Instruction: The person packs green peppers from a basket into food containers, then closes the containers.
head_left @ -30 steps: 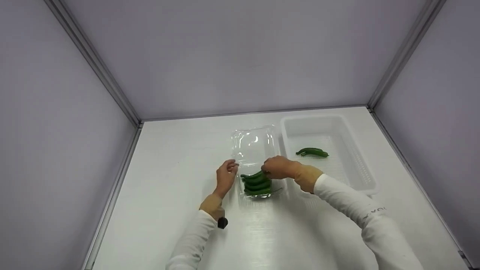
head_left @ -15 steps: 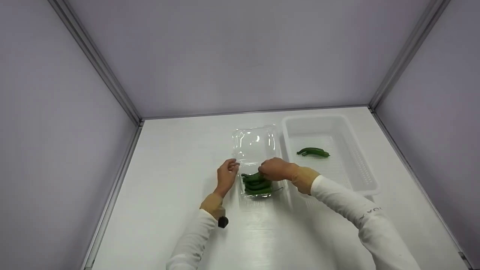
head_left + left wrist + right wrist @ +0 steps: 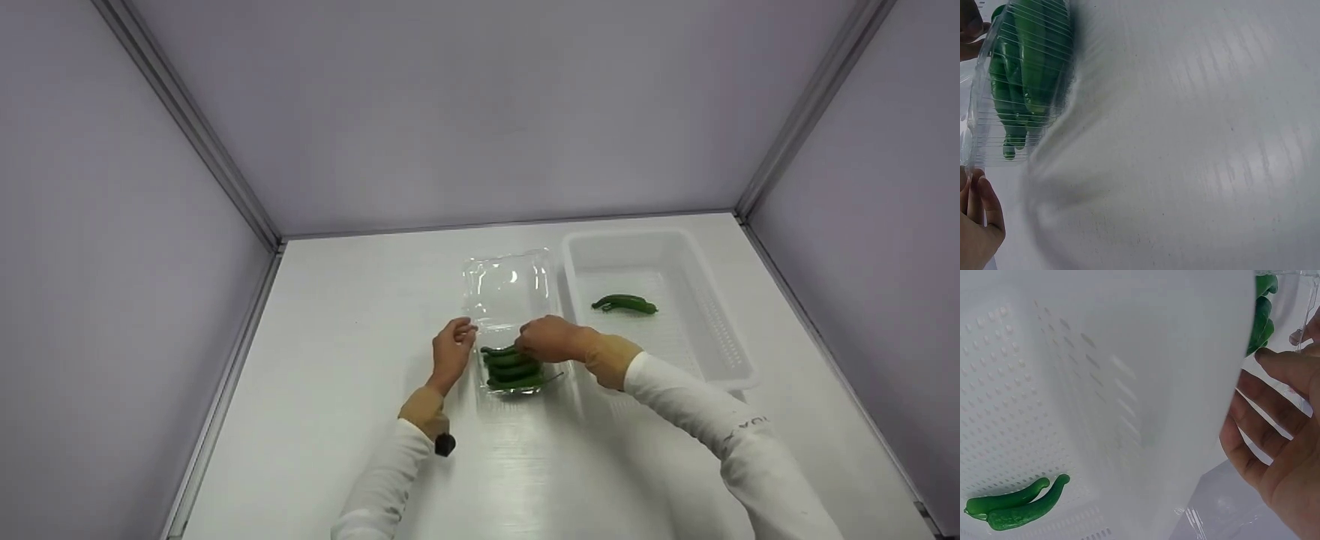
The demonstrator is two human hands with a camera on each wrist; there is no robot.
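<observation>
Setting: a white table (image 3: 352,360) is being viewed from above, enclosed by pale walls.
Clamshell: a clear plastic clamshell box (image 3: 510,330) is lying open at table centre, lid (image 3: 508,289) folded back twd the far wall.
Cucumbers in box: several green cucumbers (image 3: 512,367) are being kept stacked side by side in the near half of the box; thru the ribbed wall they are also being shown in the left wrist view (image 3: 1024,73).
Left hand: the left hand (image 3: 452,349) is being held vs. the box's left edge, fingers curled & close together at the rim; whether the rim is actually being pinched cannot be told.
Right hand: the right hand (image 3: 550,337) is being placed over the top cucumber at the box's right side; fingers are bent down onto it, grip not clearly visible. In the wrist view its fingers (image 3: 1266,422) are being shown slightly spread, nr. the clear plastic.
Basket: a white perforated basket (image 3: 720,330) is standing just right of the box.
Loose pair: two cucumbers (image 3: 624,304) are lying together inside the basket (image 3: 1016,506).
</observation>
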